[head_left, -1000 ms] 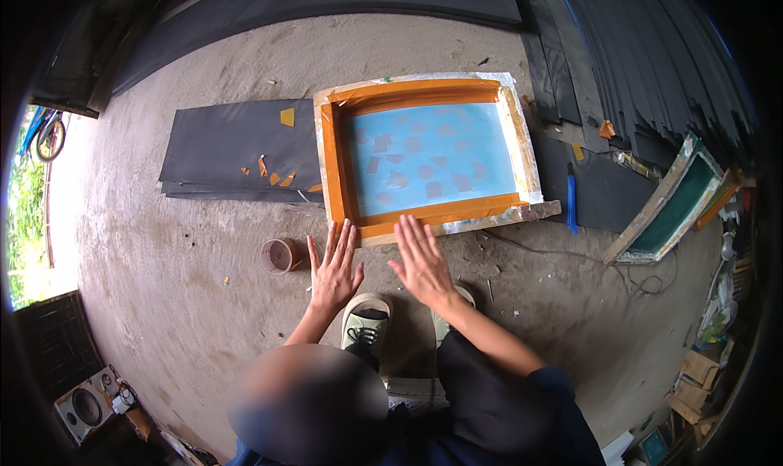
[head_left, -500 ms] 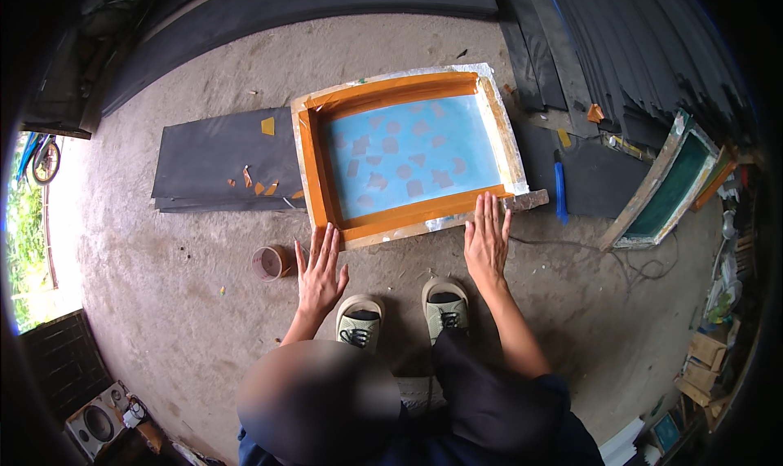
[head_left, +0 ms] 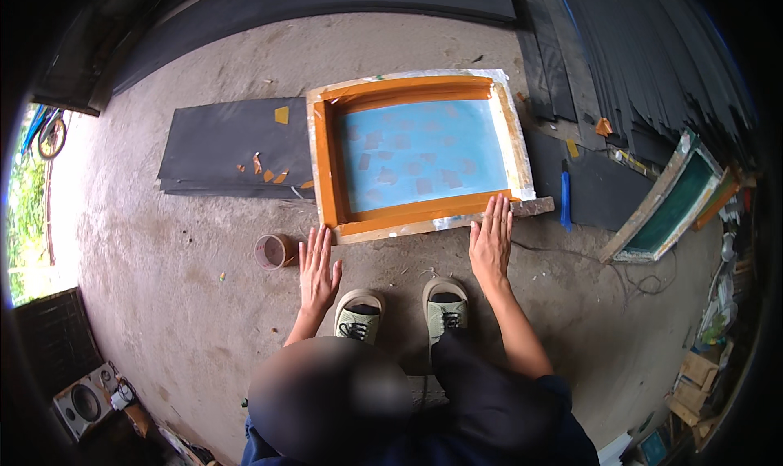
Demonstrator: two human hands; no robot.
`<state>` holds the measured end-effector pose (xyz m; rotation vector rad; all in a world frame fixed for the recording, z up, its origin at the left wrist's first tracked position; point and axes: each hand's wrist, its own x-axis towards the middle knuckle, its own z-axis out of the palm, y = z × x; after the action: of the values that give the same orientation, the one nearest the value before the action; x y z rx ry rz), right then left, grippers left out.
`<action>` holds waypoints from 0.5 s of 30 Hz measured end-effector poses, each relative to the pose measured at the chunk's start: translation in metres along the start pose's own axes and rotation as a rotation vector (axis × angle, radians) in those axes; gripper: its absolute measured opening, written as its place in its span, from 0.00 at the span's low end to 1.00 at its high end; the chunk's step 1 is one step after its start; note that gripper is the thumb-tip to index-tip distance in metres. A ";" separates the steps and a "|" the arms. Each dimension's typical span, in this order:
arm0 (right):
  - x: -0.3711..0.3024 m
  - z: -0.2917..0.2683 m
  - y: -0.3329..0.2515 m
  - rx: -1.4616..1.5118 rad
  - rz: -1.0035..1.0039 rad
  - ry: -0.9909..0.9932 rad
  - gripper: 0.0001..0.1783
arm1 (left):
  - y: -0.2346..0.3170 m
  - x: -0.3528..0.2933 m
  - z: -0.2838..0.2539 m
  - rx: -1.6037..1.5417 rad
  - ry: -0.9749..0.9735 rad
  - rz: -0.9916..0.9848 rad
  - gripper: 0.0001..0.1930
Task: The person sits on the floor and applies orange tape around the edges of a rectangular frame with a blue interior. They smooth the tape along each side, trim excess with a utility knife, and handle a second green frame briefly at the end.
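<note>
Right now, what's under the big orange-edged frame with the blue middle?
Dark sheets show left and right of the frame, perhaps reaching beneath it. Whatever lies under the blue middle is covered, so I can't tell.

The wood-framed silkscreen (head_left: 420,150), blue mesh (head_left: 449,160) bordered by orange tape (head_left: 424,210), lay ahead of the left hand (head_left: 317,274) and right hand (head_left: 490,247).

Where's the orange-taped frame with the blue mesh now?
The frame is in the head view's upper middle, between dark sheets at left and right, with the left hand and right hand at its near edge.
</note>
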<state>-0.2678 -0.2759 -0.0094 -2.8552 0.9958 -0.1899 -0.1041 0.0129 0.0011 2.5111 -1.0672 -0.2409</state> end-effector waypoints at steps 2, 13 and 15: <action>-0.001 0.004 -0.022 0.051 -0.084 0.003 0.33 | 0.000 -0.003 0.006 -0.312 0.061 -0.064 0.30; -0.016 0.025 -0.193 0.408 -0.607 -0.200 0.40 | -0.029 -0.008 0.018 -1.181 0.054 -0.439 0.21; -0.014 0.029 -0.189 0.350 -0.657 -0.211 0.39 | -0.036 -0.003 0.013 -0.957 0.025 -0.425 0.19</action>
<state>-0.1589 -0.1176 -0.0111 -2.6841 -0.0383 -0.0968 -0.0866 0.0346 -0.0257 1.7956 -0.2496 -0.6541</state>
